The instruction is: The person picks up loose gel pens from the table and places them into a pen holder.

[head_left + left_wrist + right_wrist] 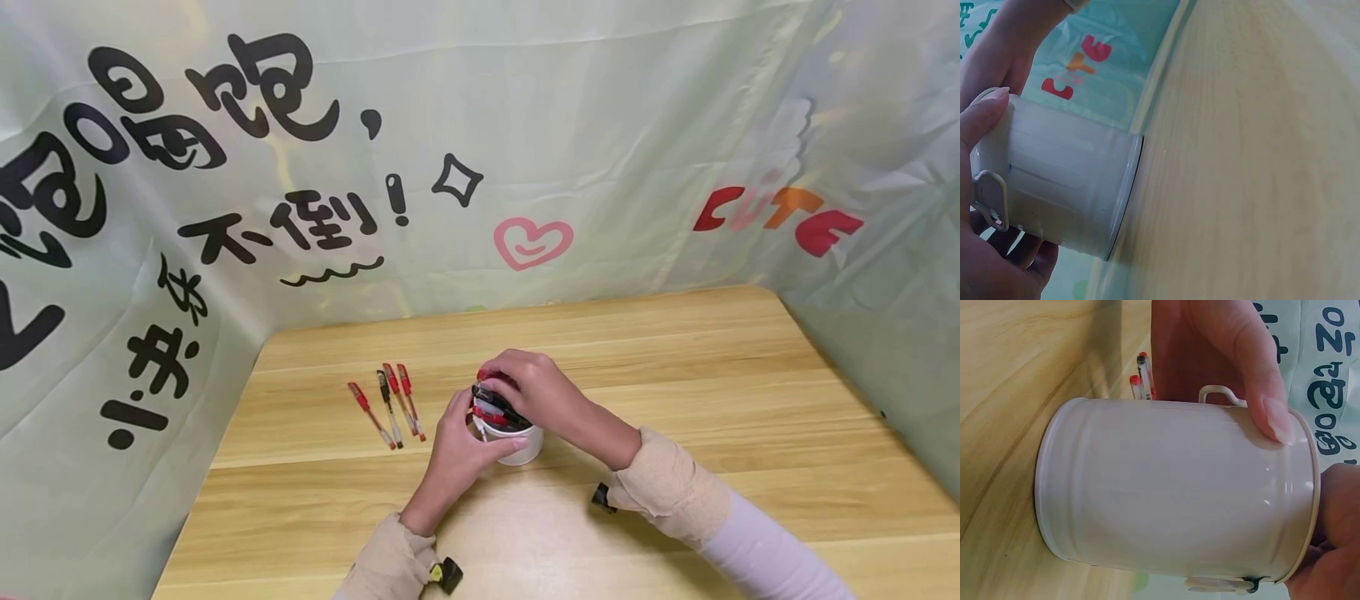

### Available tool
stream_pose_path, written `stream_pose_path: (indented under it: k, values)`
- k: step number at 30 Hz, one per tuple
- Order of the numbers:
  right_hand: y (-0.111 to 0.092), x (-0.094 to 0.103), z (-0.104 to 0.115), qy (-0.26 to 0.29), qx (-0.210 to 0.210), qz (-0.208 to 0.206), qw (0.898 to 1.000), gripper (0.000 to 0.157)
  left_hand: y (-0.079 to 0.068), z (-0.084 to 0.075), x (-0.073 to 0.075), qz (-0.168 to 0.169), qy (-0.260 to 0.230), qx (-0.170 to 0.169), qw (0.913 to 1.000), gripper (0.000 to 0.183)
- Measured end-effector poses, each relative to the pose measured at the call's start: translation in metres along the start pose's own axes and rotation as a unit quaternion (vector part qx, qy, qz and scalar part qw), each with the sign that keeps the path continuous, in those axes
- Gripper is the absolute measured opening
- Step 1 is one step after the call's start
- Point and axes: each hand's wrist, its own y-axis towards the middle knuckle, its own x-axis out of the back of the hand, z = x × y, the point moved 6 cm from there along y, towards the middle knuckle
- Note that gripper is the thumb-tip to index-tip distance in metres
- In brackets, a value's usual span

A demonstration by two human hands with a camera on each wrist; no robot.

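A white metal bucket (522, 450) with small side handles stands upright on the table, holding several black and red pens (493, 412). My left hand (459, 446) grips its side, the thumb lying across the wall near the rim. The right wrist view shows the bucket (1172, 487) close up, with the left thumb (1275, 419) pressed against it. Above the opening, my right hand (536, 387) has curled fingers around the tops of pens; how many it holds is hidden. In the left wrist view the bucket's base (1125, 194) sits on the tabletop.
Several gel pens (386, 406), with red caps and one black cap, lie on the wooden table (675, 367) left of the bucket. Printed fabric (600, 150) hangs behind and at both sides. Small black devices (604, 498) sit at the wrists.
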Motion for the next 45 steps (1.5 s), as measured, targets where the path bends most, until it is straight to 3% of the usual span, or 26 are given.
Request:
stream_pose_path:
  k: [6,21,25,29,32,35,40,45]
  values:
    - [-0.001,-0.003,0.001,-0.003,0.014,0.023,1.000,0.009,0.000,0.000,0.001,0.000,0.004,-0.003,1.0000,0.086]
    - [-0.002,-0.001,0.002,-0.017,0.006,0.035,0.999,0.012,0.001,0.000,0.000,0.000,0.000,-0.005,1.0000,0.085]
    - [-0.003,0.003,0.004,-0.025,0.014,0.027,0.999,0.014,0.002,0.000,0.000,0.000,0.003,-0.004,1.0000,0.085]
    - [-0.008,0.010,0.007,-0.023,0.034,-0.012,0.999,0.020,0.001,-0.001,-0.002,0.004,0.004,-0.005,1.0000,0.083]
    - [-0.016,0.015,0.006,-0.017,0.042,-0.042,0.998,0.034,0.001,-0.002,-0.002,0.004,0.005,-0.009,0.9999,0.082]
    - [-0.027,0.018,0.004,-0.017,0.022,-0.045,0.999,0.059,0.001,-0.003,-0.003,0.003,0.009,-0.014,0.9999,0.080]
    - [-0.044,0.018,-0.007,0.007,-0.068,-0.008,0.998,0.102,0.001,-0.002,-0.002,0.000,0.022,-0.017,0.9996,0.077]
    - [-0.058,0.012,-0.020,0.053,-0.173,0.023,0.983,0.124,0.001,-0.002,0.000,-0.009,0.034,-0.010,0.9993,0.080]
